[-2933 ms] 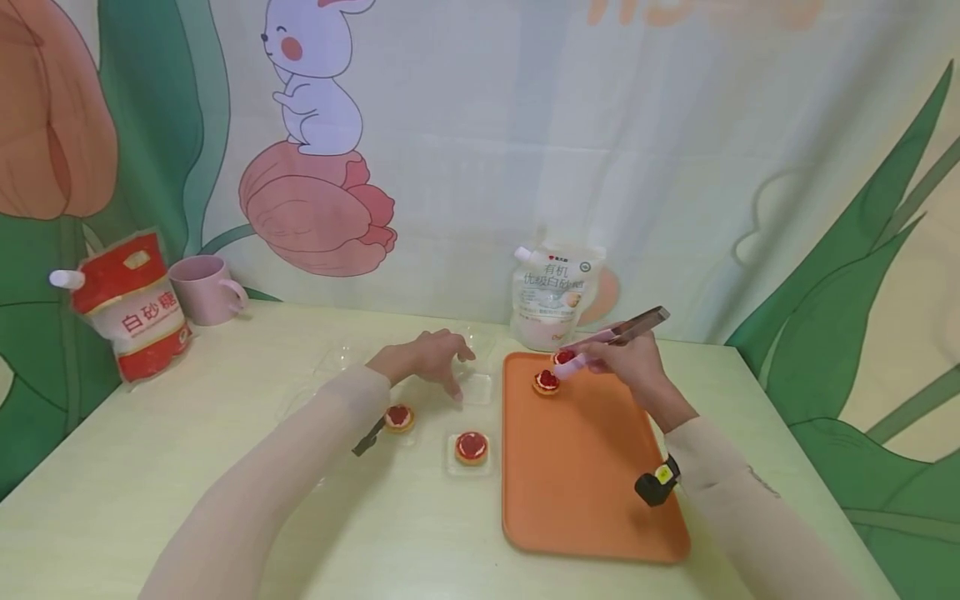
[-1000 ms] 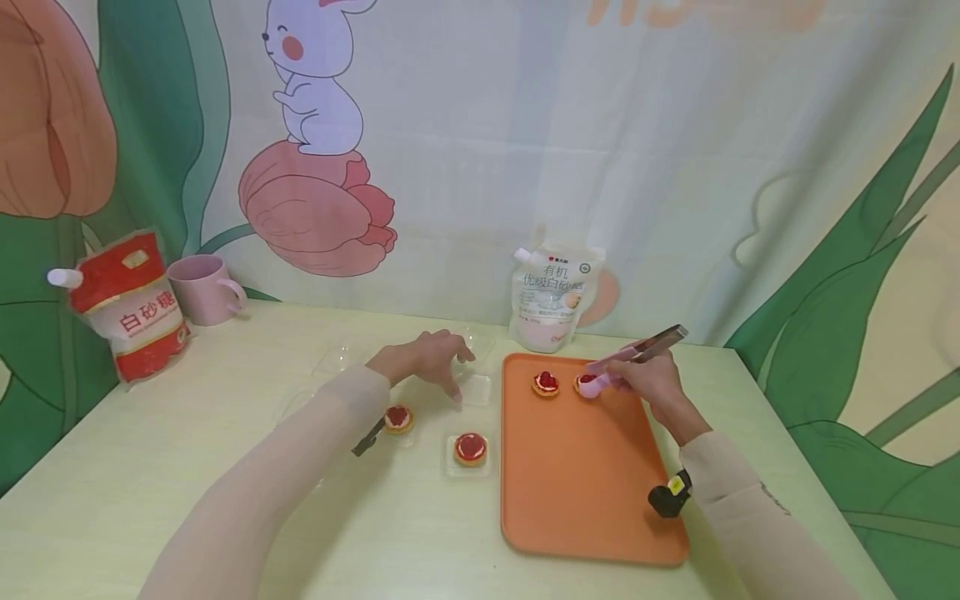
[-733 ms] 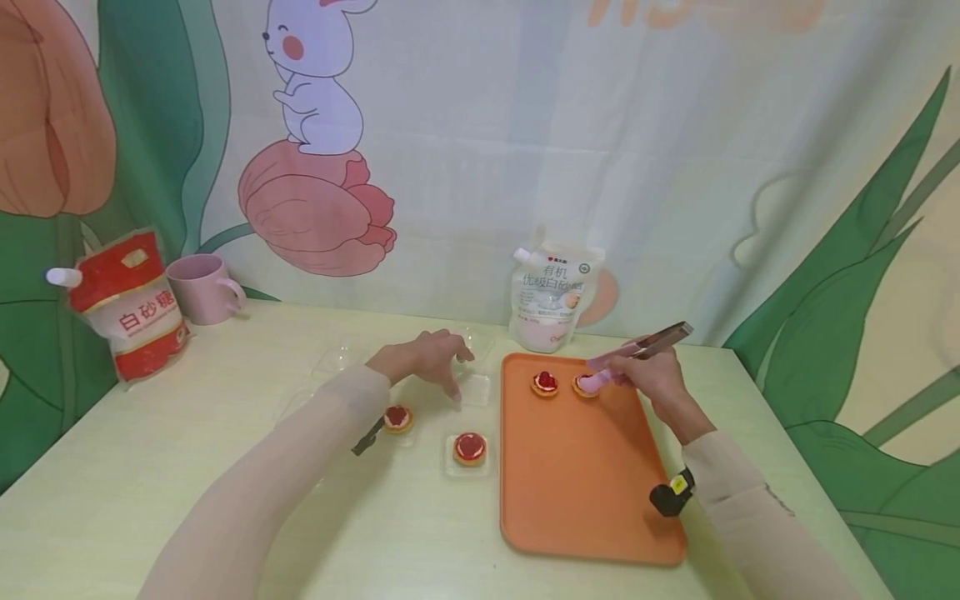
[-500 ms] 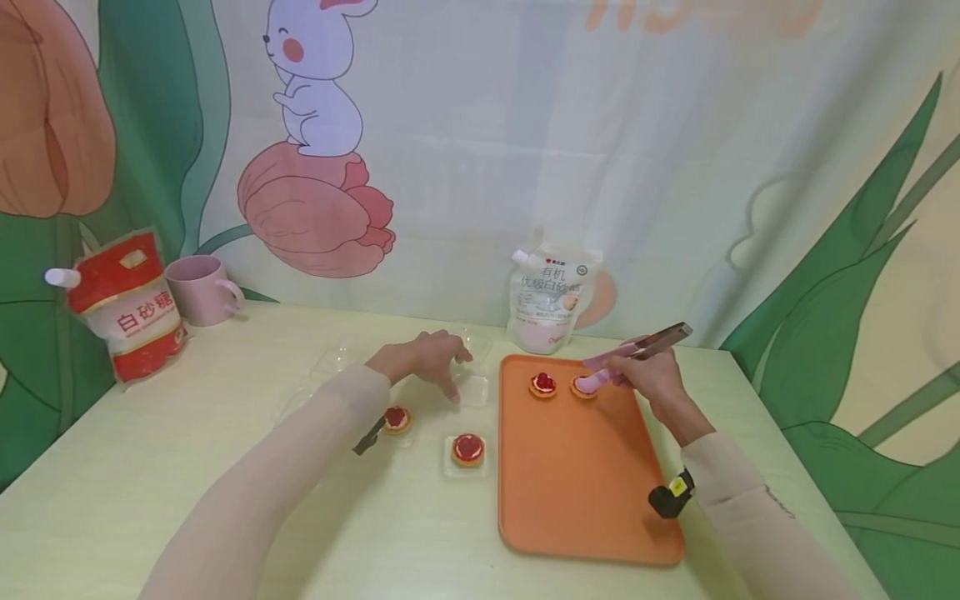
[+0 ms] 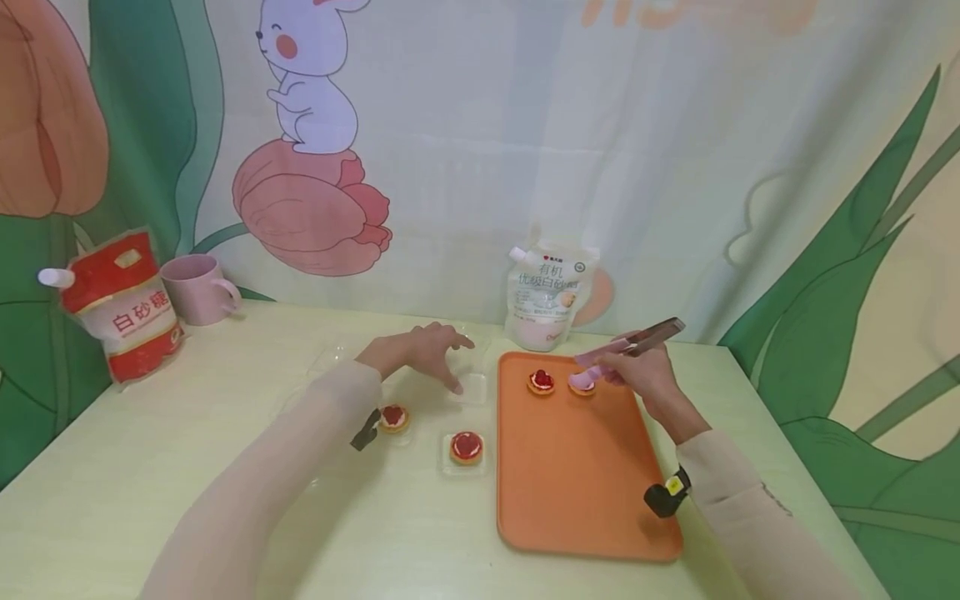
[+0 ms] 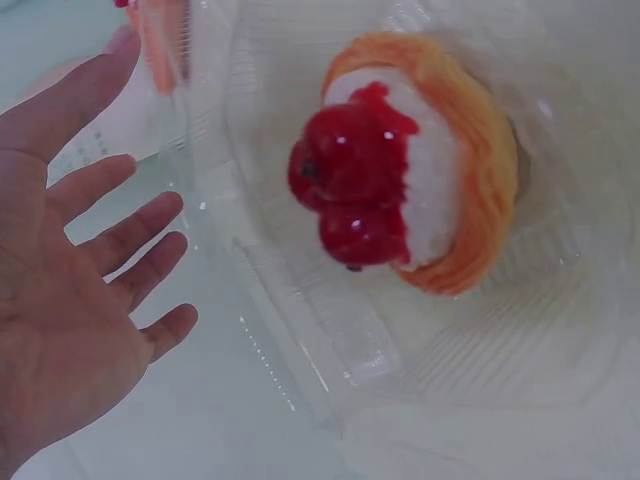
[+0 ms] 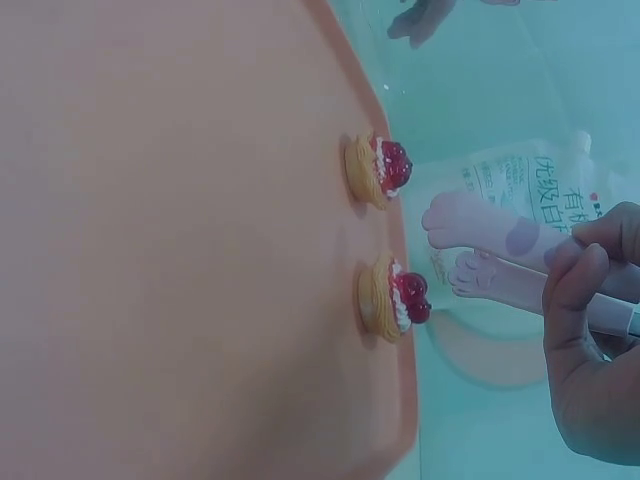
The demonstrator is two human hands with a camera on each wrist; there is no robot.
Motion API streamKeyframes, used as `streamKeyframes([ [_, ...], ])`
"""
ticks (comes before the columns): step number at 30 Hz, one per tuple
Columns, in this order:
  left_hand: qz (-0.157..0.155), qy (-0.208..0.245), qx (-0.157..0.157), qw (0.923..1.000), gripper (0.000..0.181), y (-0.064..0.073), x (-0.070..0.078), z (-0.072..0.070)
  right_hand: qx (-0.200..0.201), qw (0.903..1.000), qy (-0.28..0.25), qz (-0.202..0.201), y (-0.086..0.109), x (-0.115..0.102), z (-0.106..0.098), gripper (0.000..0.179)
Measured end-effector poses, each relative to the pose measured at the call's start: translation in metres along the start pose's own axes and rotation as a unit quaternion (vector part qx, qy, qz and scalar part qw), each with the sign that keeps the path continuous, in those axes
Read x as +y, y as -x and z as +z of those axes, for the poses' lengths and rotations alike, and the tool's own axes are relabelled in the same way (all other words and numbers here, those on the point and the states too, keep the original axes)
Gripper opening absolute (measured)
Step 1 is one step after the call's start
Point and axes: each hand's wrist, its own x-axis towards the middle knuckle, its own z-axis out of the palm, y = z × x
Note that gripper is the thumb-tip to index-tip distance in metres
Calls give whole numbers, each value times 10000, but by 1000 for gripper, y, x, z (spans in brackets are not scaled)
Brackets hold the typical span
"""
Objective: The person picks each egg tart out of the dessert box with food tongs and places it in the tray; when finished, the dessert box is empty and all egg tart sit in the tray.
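Observation:
My right hand [image 5: 641, 371] grips tongs [image 5: 651, 335] with pink paw-shaped tips. In the right wrist view the tips stand apart from each other and clear of the tarts. Two cherry-topped tarts sit side by side near the tray's far edge: the left tart [image 7: 375, 170] and the right tart [image 7: 390, 298], partly covered by the tongs in the head view. My left hand [image 5: 426, 350], fingers spread, holds nothing over the clear plastic boxes [image 5: 471, 387]. A tart [image 6: 425, 165] in a clear box lies beside that hand in the left wrist view.
The orange tray [image 5: 585, 475] lies on the right of the table. Left of it, a tart [image 5: 467, 447] sits in a clear box. Behind stand a white sugar pouch [image 5: 546, 300], a red sugar pouch [image 5: 131, 304] and a pink mug [image 5: 197, 292].
From 2.9 s to 1.0 s ago, the right hand with tongs moved right, and the second tart shifted from behind the first to its right. Since then it stays put; the left hand barely moves.

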Motion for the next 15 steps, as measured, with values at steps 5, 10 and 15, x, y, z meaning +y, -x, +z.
streamKeyframes([
  [5,60,115,94,9999,74,9,-1,-3,-76,9998,-105,-139,0,-1,5,30],
  [10,352,91,292,9989,69,24,-4,2,-147,9998,-58,-122,3,-6,13,32],
  [15,475,170,486,9975,66,46,-11,6,-385,9988,-216,-204,8,-14,25,38],
])
